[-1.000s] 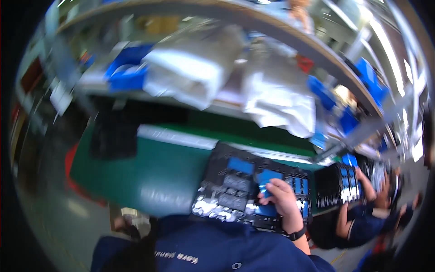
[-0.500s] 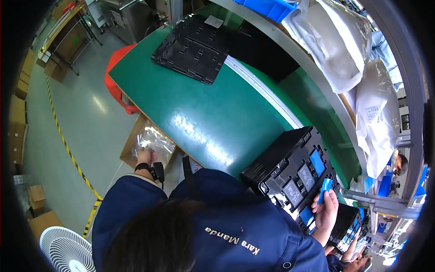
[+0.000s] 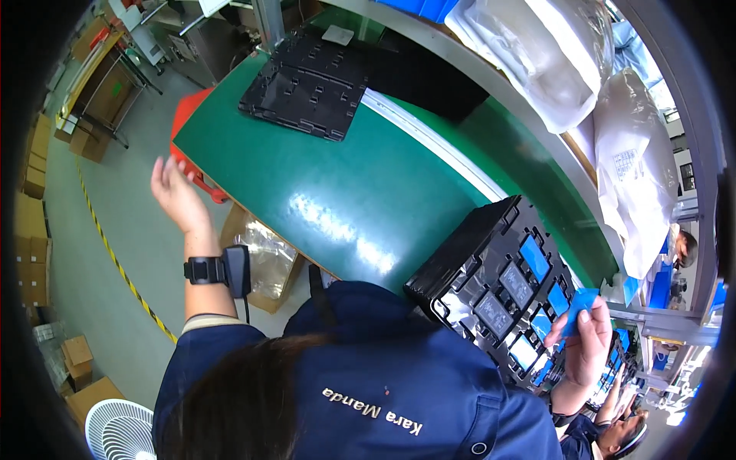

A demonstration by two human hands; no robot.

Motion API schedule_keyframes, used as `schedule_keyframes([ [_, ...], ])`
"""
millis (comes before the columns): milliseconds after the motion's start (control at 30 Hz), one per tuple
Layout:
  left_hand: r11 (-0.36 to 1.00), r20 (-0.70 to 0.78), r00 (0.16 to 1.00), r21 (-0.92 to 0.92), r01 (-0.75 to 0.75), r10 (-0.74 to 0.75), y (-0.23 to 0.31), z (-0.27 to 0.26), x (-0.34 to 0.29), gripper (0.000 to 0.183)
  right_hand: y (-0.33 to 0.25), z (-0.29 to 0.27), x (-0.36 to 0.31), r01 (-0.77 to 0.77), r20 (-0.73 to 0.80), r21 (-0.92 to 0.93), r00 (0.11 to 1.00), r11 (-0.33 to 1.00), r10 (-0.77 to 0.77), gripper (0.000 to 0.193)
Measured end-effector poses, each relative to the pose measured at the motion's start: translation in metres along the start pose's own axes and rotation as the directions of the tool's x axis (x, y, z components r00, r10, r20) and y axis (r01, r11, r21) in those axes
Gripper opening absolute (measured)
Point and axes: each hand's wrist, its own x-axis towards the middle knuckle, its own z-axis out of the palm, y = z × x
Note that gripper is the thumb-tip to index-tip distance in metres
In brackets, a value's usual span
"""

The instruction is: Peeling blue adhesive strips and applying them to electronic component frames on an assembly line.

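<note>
My right hand point(image 3: 586, 341) pinches a small flat blue piece point(image 3: 580, 304) just off the right side of a stack of black compartment trays point(image 3: 491, 284). The top tray holds several blue and grey pieces. The stack stands at the near right of the green table point(image 3: 360, 192). My left hand point(image 3: 175, 193) is lifted with fingers spread and nothing in it, beside the table's left edge, a black band point(image 3: 218, 270) on its wrist. A flat pile of empty black trays point(image 3: 307, 77) lies at the table's far end.
Large clear plastic bags point(image 3: 552, 54) hang over the shelf behind the table. An open cardboard box with a plastic liner point(image 3: 264, 257) sits below the near edge, next to a red object point(image 3: 192, 115). A white fan point(image 3: 119, 429) stands lower left. A co-worker's hands point(image 3: 613, 399) work lower right.
My left hand has risen from down by the cardboard box to the height of the table's left edge, fingers spread. My right hand still holds the blue piece by the tray stack.
</note>
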Motion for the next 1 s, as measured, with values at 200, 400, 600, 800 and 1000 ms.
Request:
schedule_keyframes([
  [200, 0.839, 0.969, 0.239, -0.173, 0.515, 0.053, 0.118, 0.083, -0.096, 0.028, -0.039, 0.050, 0.009, 0.096, 0.110, -0.245, 0.991, 0.965, -0.071, 0.026],
  [400, 0.674, 0.738, -0.673, 0.524, 0.520, -0.055, 0.126, 0.093, -0.198, 0.044, -0.052, 0.085, 0.020, 0.461, 0.429, -0.776, 0.886, 0.430, -0.176, 0.032],
  [600, 0.768, 0.790, -0.612, 0.371, 0.522, 0.034, 0.109, 0.092, -0.235, 0.020, -0.023, 0.089, 0.020, 0.544, 0.499, -0.738, 0.839, 0.399, -0.219, 0.042],
  [800, 0.855, 0.808, -0.588, 0.293, 0.428, 0.018, 0.120, 0.093, -0.220, 0.019, -0.004, 0.079, 0.024, 0.087, 0.252, -0.375, 0.968, 0.923, 0.012, 0.044],
  [1000, 0.881, 0.840, -0.536, 0.189, 0.433, 0.083, 0.118, 0.093, -0.219, 0.016, 0.027, 0.059, 0.033, -0.004, 0.135, -0.207, 0.990, 0.978, 0.033, 0.010],
])
